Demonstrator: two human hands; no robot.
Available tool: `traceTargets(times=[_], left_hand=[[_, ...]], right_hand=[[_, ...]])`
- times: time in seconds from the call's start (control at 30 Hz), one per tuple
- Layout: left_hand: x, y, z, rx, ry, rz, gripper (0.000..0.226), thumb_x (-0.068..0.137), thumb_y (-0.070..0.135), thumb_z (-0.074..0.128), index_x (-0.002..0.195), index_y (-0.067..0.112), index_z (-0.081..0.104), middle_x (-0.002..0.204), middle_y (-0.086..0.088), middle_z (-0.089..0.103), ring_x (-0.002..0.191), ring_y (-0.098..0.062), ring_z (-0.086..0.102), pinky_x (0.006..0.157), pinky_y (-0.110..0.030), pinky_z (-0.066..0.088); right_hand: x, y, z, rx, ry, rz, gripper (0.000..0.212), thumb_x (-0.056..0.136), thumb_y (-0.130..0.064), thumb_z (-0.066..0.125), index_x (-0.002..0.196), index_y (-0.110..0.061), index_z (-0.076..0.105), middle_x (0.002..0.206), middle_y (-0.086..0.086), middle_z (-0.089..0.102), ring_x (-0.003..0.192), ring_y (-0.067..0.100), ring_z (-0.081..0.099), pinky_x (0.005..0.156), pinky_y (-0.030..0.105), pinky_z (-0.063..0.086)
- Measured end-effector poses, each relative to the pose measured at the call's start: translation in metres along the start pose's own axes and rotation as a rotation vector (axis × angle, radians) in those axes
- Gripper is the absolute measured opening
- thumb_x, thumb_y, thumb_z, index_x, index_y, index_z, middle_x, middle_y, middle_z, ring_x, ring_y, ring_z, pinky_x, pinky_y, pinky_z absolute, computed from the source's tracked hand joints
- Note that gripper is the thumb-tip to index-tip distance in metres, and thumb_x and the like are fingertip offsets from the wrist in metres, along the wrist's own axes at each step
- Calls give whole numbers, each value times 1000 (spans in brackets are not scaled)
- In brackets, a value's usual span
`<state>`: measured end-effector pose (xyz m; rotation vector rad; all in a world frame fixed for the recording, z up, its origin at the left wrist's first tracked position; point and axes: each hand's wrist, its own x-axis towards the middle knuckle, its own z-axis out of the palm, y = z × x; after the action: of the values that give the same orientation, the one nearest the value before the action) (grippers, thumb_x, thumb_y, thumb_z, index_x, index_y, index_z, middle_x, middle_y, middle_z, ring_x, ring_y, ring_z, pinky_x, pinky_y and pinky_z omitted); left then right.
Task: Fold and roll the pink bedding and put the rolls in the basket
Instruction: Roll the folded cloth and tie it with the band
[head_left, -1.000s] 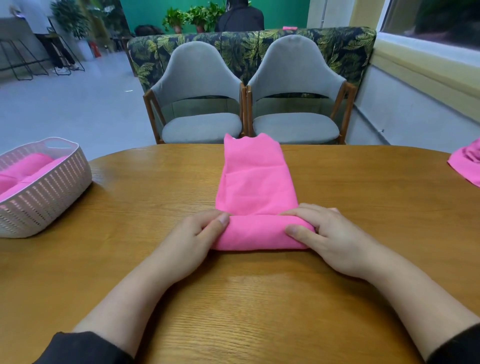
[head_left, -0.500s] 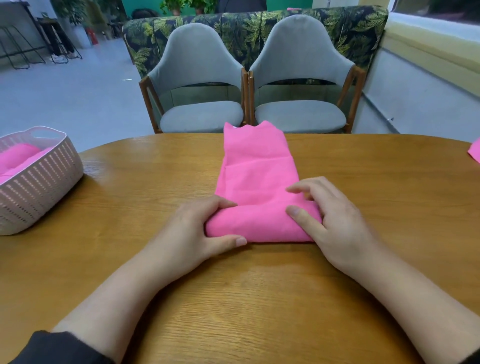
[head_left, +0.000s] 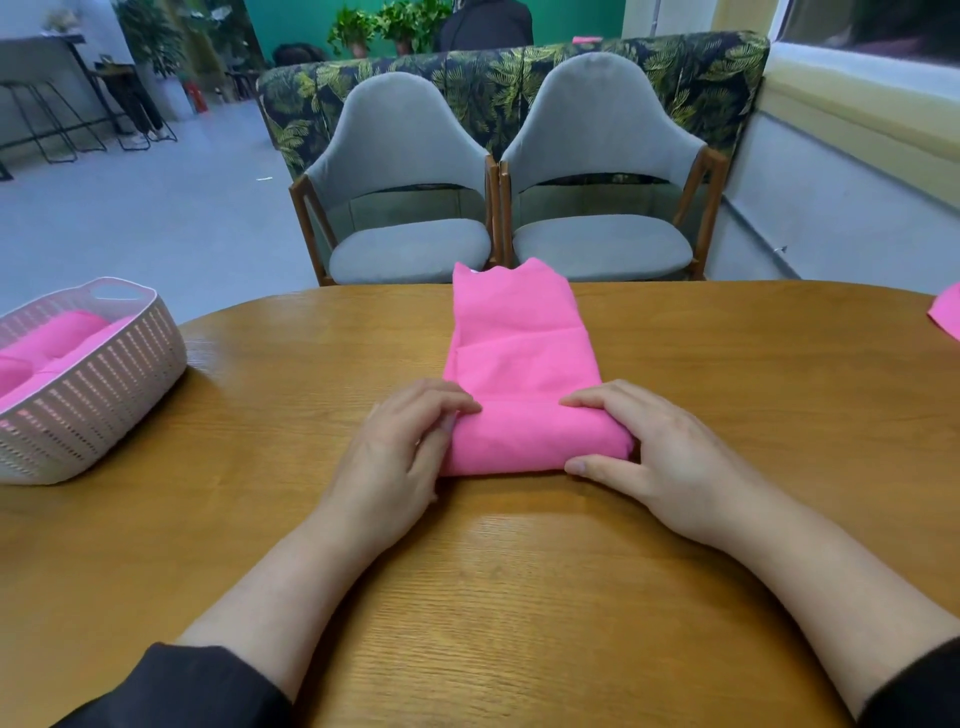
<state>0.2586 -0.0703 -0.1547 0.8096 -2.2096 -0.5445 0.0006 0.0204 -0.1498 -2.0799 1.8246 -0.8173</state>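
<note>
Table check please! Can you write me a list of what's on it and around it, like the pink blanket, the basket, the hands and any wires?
Surface: wooden table, bare wood near the person.
Job's things: pink bedding lies as a long folded strip, its near end rolled up; far end hangs at the table edge. White basket at the left holds pink rolls.
Clutter: another pink cloth at the right edge, mostly cut off.
Grippers: left hand and right hand each grip one end of the roll.
Cables: nothing seen.
Surroundings: two grey chairs behind the table, a leaf-print sofa back, potted plants.
</note>
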Motion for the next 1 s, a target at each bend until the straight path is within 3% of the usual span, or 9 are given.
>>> traceTargets(times=[0.1, 0.2, 0.33, 0.4, 0.5, 0.67, 0.77, 0.87, 1.0], left_hand=[[0, 1, 1, 112, -131, -36, 47, 89, 50, 56, 132, 31, 56, 130, 21, 54, 125, -5, 51, 102, -48, 45], [-2, 2, 0, 167, -180, -58, 59, 83, 63, 61, 135, 37, 52, 129, 22, 55, 122, -1, 52, 105, -41, 42], [-7, 10, -2, -12, -165, -168, 48, 83, 60, 62, 126, 41, 62, 123, 27, 62, 117, 9, 53, 101, -16, 40], [-7, 14, -1, -92, -168, -220, 36, 85, 54, 62, 119, 41, 67, 115, 30, 65, 112, 10, 56, 93, -11, 39], [-5, 15, -1, -140, -169, -260, 33, 85, 57, 60, 113, 44, 70, 112, 25, 68, 110, 7, 57, 96, -17, 40], [5, 11, 6, -66, -88, -260, 44, 81, 66, 46, 103, 40, 73, 107, 25, 67, 110, 3, 57, 106, -37, 41], [8, 13, 7, 8, 17, -66, 33, 87, 54, 58, 105, 32, 74, 108, 22, 66, 110, -2, 59, 100, -47, 44], [5, 9, 3, 72, -78, 113, 47, 81, 59, 68, 116, 28, 71, 124, 20, 63, 122, -1, 54, 104, -40, 40], [8, 0, 2, 74, -197, 79, 64, 70, 61, 75, 127, 34, 62, 134, 22, 57, 131, -1, 48, 109, -45, 40]], right_hand=[[0, -3, -1, 22, 2, 26, 61, 78, -69, 58, 131, -40, 56, 117, -38, 49, 116, -11, 46, 99, 19, 36], [-3, -5, -5, 50, -4, 47, 61, 75, -72, 54, 128, -41, 59, 112, -38, 51, 113, -11, 47, 96, 12, 34], [-12, -3, -10, 141, -43, 121, 43, 74, -75, 50, 113, -57, 59, 105, -20, 60, 104, -7, 53, 90, 16, 38], [-14, -4, -13, 190, -52, 149, 44, 76, -73, 49, 110, -51, 64, 104, -16, 64, 101, -3, 57, 89, 23, 41], [-13, -6, -12, 221, -30, 173, 41, 82, -77, 51, 92, -40, 67, 95, -16, 62, 94, 1, 56, 83, 28, 40], [-3, 0, -2, 144, 54, 180, 59, 79, -80, 36, 83, -29, 64, 93, -16, 57, 98, 4, 52, 97, 43, 40], [1, 2, -1, 136, 40, 239, 67, 78, -84, 36, 83, -24, 65, 93, -12, 58, 97, 7, 52, 98, 46, 39], [1, 2, 2, 182, 157, 251, 48, 79, -77, 44, 88, -33, 61, 97, -16, 59, 97, 7, 54, 95, 49, 43], [1, -5, 1, 48, 274, -30, 17, 91, -45, 56, 94, -31, 65, 102, -19, 59, 102, 9, 56, 92, 43, 45]])
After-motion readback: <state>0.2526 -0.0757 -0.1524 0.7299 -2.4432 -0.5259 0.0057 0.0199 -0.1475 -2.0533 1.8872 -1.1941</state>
